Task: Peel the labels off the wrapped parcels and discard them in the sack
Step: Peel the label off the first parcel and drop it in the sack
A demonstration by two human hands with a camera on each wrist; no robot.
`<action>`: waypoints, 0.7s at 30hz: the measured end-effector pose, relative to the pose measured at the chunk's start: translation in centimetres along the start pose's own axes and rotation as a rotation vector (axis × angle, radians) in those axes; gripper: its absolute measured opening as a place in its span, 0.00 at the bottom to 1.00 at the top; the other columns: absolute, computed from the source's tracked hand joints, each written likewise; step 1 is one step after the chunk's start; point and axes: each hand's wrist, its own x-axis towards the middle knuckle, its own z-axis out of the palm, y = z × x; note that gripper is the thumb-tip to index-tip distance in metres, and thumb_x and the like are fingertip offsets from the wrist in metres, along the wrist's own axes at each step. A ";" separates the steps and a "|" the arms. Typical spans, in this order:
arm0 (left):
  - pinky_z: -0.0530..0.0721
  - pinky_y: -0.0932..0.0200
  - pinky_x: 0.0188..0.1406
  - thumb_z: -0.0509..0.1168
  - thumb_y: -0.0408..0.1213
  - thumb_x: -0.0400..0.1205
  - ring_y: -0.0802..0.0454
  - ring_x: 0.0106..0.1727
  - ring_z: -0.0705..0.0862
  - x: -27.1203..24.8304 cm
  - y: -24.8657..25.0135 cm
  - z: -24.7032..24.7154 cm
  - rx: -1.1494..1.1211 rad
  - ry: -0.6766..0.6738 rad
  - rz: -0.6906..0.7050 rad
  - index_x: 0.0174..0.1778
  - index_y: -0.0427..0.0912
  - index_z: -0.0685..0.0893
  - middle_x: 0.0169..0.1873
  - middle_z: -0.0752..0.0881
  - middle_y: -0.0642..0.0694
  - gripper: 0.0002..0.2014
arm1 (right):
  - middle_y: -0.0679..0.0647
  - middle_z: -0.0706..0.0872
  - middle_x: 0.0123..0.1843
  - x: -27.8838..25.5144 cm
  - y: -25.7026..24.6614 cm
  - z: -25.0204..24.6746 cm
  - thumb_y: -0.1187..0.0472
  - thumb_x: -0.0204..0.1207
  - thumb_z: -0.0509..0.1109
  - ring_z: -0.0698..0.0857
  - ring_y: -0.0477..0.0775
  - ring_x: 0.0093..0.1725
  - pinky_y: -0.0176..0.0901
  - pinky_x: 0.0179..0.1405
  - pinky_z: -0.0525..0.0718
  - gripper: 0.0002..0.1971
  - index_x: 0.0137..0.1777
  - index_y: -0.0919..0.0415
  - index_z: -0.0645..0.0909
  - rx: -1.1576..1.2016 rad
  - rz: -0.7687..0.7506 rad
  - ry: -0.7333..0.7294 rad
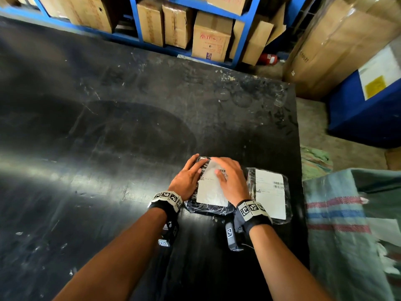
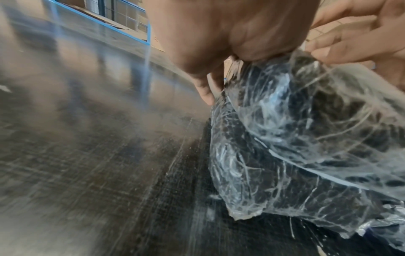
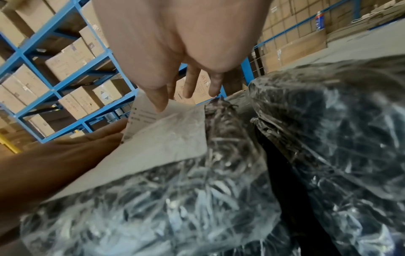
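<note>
Two parcels wrapped in clear plastic lie near the right edge of a black table. The left parcel carries a white label whose far corner is lifted off the wrap. My right hand pinches that lifted corner between thumb and fingers, and the right wrist view shows the label curling up under the thumb. With straight fingers, my left hand presses flat on the parcel's left side. The right parcel lies beside it with its own label stuck flat.
A green woven sack with red and blue stripes sits just off the table's right edge. Blue shelving with cardboard boxes stands behind the table. A large carton and a blue bin stand at the far right.
</note>
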 end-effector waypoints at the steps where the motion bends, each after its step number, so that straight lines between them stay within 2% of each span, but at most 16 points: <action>1: 0.77 0.51 0.73 0.46 0.52 0.91 0.50 0.77 0.75 0.1 -0.1 0.1 -0.013 0.002 0.011 0.82 0.66 0.63 0.86 0.53 0.59 0.21 | 0.47 0.81 0.70 0.1 0.1 0.1 0.68 0.81 0.68 0.74 0.49 0.71 0.51 0.74 0.76 0.28 0.78 0.44 0.74 -0.008 0.000 -0.010; 3: 0.72 0.58 0.73 0.47 0.50 0.91 0.51 0.78 0.73 0.2 -0.3 0.2 -0.035 0.003 0.021 0.82 0.61 0.65 0.86 0.53 0.59 0.22 | 0.47 0.77 0.74 0.2 0.1 0.0 0.66 0.82 0.68 0.70 0.48 0.74 0.44 0.76 0.71 0.33 0.83 0.40 0.66 0.009 0.051 -0.024; 4: 0.70 0.61 0.73 0.47 0.50 0.91 0.52 0.79 0.72 0.3 -0.4 0.2 -0.038 -0.001 0.018 0.83 0.61 0.65 0.86 0.52 0.59 0.22 | 0.47 0.76 0.75 0.3 0.4 -0.1 0.66 0.82 0.69 0.69 0.48 0.75 0.43 0.75 0.69 0.34 0.84 0.40 0.65 0.015 0.073 -0.018; 8: 0.70 0.57 0.75 0.46 0.52 0.91 0.53 0.81 0.69 0.5 -0.8 0.1 -0.033 -0.027 0.014 0.83 0.61 0.63 0.86 0.48 0.62 0.22 | 0.50 0.79 0.75 1.1 1.6 -0.5 0.63 0.83 0.71 0.71 0.49 0.76 0.49 0.78 0.74 0.25 0.79 0.49 0.75 -0.001 0.066 -0.039; 10: 0.69 0.53 0.78 0.45 0.54 0.91 0.54 0.82 0.66 0.5 -0.8 0.1 -0.060 -0.040 0.016 0.84 0.62 0.61 0.86 0.46 0.64 0.23 | 0.49 0.83 0.69 1.6 2.1 -0.7 0.62 0.83 0.71 0.77 0.50 0.71 0.53 0.73 0.79 0.17 0.71 0.53 0.82 -0.003 0.070 -0.067; 12: 0.67 0.54 0.78 0.46 0.54 0.90 0.55 0.83 0.64 0.5 -0.9 0.1 -0.080 -0.047 0.013 0.84 0.63 0.60 0.86 0.44 0.65 0.24 | 0.49 0.87 0.62 2.0 2.2 -0.8 0.62 0.83 0.71 0.82 0.50 0.63 0.54 0.65 0.83 0.11 0.63 0.54 0.87 -0.013 0.064 -0.073; 15: 0.66 0.58 0.76 0.47 0.52 0.91 0.56 0.83 0.64 0.6 -0.7 0.3 -0.100 -0.036 -0.007 0.84 0.63 0.61 0.86 0.45 0.66 0.23 | 0.48 0.89 0.56 2.1 2.1 -0.8 0.65 0.81 0.72 0.84 0.49 0.57 0.53 0.61 0.85 0.09 0.57 0.55 0.90 -0.001 0.057 -0.049; 21: 0.63 0.60 0.78 0.51 0.45 0.91 0.60 0.82 0.63 0.6 -0.7 0.5 -0.224 -0.003 -0.029 0.82 0.60 0.68 0.86 0.53 0.61 0.21 | 0.45 0.89 0.53 1.7 2.0 -0.9 0.63 0.80 0.74 0.85 0.49 0.54 0.60 0.59 0.83 0.07 0.53 0.53 0.91 -0.050 0.019 -0.025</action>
